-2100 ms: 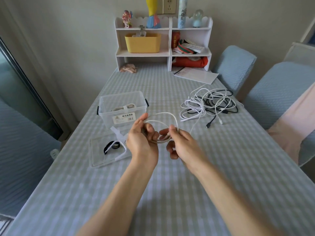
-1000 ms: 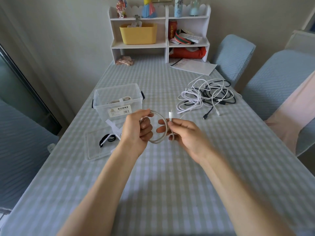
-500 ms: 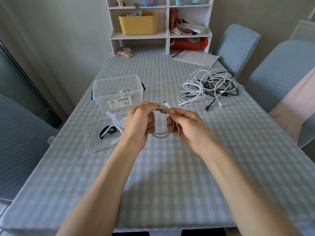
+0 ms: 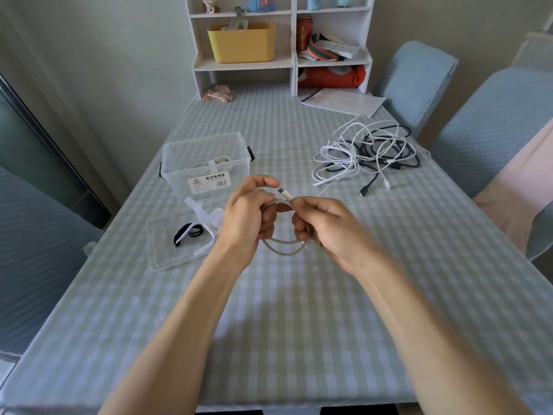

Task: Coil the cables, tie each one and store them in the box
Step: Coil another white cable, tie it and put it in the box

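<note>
A white cable (image 4: pixel 282 248) is wound into a small coil held above the table between both hands. My left hand (image 4: pixel 247 218) grips the coil's left side. My right hand (image 4: pixel 324 227) holds the right side and pinches the cable's free end, whose plug (image 4: pixel 284 193) sticks up between the hands. The clear plastic box (image 4: pixel 206 163) stands behind my left hand with one tied white cable (image 4: pixel 214 163) inside. Its lid (image 4: pixel 163 250) lies flat at the left, with black and white ties (image 4: pixel 194 233) on it. A tangle of white and black cables (image 4: pixel 368 152) lies at the right.
A white shelf unit (image 4: pixel 281 43) with a yellow bin stands at the table's far end, papers (image 4: pixel 344 101) in front of it. Two blue-covered chairs (image 4: pixel 490 124) stand along the right side. The table edge runs along the bottom.
The loose end has been wound in, so the coil is tighter and lower between my hands. My right hand now pinches the plug end at the top. The view tilted down.
</note>
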Demonstrator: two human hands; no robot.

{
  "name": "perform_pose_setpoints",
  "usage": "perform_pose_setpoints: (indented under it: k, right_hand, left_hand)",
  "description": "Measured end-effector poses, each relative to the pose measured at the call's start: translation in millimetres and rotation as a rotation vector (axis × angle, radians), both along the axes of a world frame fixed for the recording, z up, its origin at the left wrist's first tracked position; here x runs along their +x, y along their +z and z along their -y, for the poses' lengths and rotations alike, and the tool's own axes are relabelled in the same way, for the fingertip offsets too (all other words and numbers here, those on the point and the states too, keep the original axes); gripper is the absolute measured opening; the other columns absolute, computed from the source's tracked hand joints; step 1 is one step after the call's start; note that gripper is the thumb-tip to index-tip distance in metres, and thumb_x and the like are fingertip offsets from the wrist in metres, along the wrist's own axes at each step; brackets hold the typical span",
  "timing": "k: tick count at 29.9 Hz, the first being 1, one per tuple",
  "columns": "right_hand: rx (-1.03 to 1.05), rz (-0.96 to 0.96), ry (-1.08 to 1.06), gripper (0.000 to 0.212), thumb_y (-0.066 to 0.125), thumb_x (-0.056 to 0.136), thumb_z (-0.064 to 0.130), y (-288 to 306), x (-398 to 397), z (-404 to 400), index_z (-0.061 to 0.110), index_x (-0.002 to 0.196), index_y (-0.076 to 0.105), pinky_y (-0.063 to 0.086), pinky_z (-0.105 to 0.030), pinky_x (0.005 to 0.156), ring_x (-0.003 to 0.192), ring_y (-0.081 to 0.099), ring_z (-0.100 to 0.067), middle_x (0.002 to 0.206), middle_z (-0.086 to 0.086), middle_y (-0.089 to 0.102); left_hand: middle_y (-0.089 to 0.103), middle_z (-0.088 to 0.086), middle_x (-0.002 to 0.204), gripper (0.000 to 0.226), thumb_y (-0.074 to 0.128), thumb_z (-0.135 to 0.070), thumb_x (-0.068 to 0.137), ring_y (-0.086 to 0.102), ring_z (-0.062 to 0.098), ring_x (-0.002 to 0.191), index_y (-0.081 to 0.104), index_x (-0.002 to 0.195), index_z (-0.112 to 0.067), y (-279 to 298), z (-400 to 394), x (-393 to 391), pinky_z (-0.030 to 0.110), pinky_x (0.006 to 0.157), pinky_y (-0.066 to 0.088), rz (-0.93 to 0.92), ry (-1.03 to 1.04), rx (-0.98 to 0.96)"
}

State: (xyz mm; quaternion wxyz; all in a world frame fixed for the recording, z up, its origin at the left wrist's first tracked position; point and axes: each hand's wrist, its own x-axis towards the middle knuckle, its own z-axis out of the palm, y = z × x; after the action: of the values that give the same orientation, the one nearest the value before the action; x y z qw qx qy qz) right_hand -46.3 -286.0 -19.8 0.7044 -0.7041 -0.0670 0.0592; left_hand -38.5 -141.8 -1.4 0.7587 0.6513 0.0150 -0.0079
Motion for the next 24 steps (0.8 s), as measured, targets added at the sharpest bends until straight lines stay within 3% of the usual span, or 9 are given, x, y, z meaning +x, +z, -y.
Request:
perform_pose_setpoints:
  k: [5, 9, 12, 14, 17, 19, 22, 24]
  right_hand:
    - [-0.09, 0.035, -0.005, 0.03, 0.049, 0.103, 0.019, -3, 2, 5, 0.013, 0.081, 0.07, 0.041, -0.034, 0.068, 0.062, 0.051, -0.017, 0.064, 0.001, 0.058]
    - [-0.055, 0.023, -0.081, 0.031, 0.049, 0.103, 0.018, -6, 6, 6, 0.005, 0.082, 0.069, 0.039, -0.028, 0.061, 0.056, 0.047, -0.015, 0.057, 0.005, 0.05]
    - [0.361, -0.1, -0.188, 0.028, 0.047, 0.103, 0.013, -4, 12, 5, 0.002, 0.087, 0.069, 0.035, -0.029, 0.059, 0.047, 0.042, -0.011, 0.053, 0.004, 0.045]
    - [0.673, -0.156, -0.24, 0.028, 0.043, 0.104, 0.013, -1, 17, 9, 0.0, 0.089, 0.064, 0.039, -0.026, 0.058, 0.045, 0.04, -0.008, 0.053, 0.003, 0.044]
    - [0.905, -0.173, -0.309, 0.028, 0.039, 0.105, 0.014, 1, 22, 14, 0.003, 0.091, 0.06, 0.039, -0.023, 0.06, 0.045, 0.04, -0.007, 0.052, 0.005, 0.044]
    - [0.969, -0.17, -0.346, 0.029, 0.037, 0.106, 0.015, 0, 25, 17, 0.006, 0.091, 0.059, 0.04, -0.022, 0.059, 0.044, 0.04, -0.005, 0.051, 0.007, 0.044]
    - [1.002, -0.172, -0.381, 0.03, 0.035, 0.107, 0.016, -4, 27, 22, 0.007, 0.092, 0.059, 0.043, -0.021, 0.054, 0.044, 0.04, -0.005, 0.051, 0.007, 0.044]
    - [0.975, -0.173, -0.408, 0.03, 0.035, 0.107, 0.016, -6, 28, 24, 0.007, 0.092, 0.059, 0.041, -0.022, 0.053, 0.043, 0.039, -0.006, 0.051, 0.008, 0.043]
  left_hand:
    - [0.035, 0.0, 0.048, 0.014, 0.045, -0.009, 0.097, 0.031, 0.014, 0.045, 0.058, 0.095, -0.012, -2, 3, -1, 0.025, 0.043, 0.025, 0.013, -0.029, 0.078]
    - [0.049, 0.003, 0.057, 0.01, 0.059, -0.018, 0.095, 0.053, 0.014, 0.054, 0.059, 0.099, -0.009, -3, 4, -1, 0.029, 0.051, 0.038, 0.04, -0.084, 0.126]
    - [0.065, 0.007, 0.073, 0.02, 0.06, -0.026, 0.092, 0.063, 0.02, 0.07, 0.062, 0.102, -0.009, -10, 2, 3, 0.034, 0.068, 0.05, 0.016, -0.049, 0.051]
    - [0.071, 0.008, 0.082, 0.016, 0.053, -0.017, 0.094, 0.067, 0.021, 0.079, 0.066, 0.097, -0.008, -12, 2, 5, 0.036, 0.077, 0.051, -0.003, -0.06, 0.066]
    - [0.074, 0.009, 0.092, 0.024, 0.055, -0.012, 0.075, 0.068, 0.02, 0.088, 0.074, 0.091, -0.009, -18, 6, 5, 0.033, 0.084, 0.05, 0.018, -0.186, 0.263]
    - [0.074, 0.002, 0.094, 0.029, 0.058, -0.019, 0.067, 0.066, 0.008, 0.081, 0.076, 0.09, -0.021, -24, 11, 2, 0.022, 0.079, 0.049, 0.076, -0.306, 0.486]
    - [0.074, -0.01, 0.095, 0.018, 0.072, -0.022, 0.08, 0.059, -0.006, 0.081, 0.077, 0.097, -0.024, -35, 18, 1, 0.004, 0.075, 0.038, 0.295, -0.33, 0.867]
    - [0.074, -0.01, 0.091, 0.01, 0.073, -0.018, 0.087, 0.055, -0.008, 0.083, 0.079, 0.095, -0.019, -36, 18, 0, 0.001, 0.076, 0.034, 0.432, -0.257, 0.921]
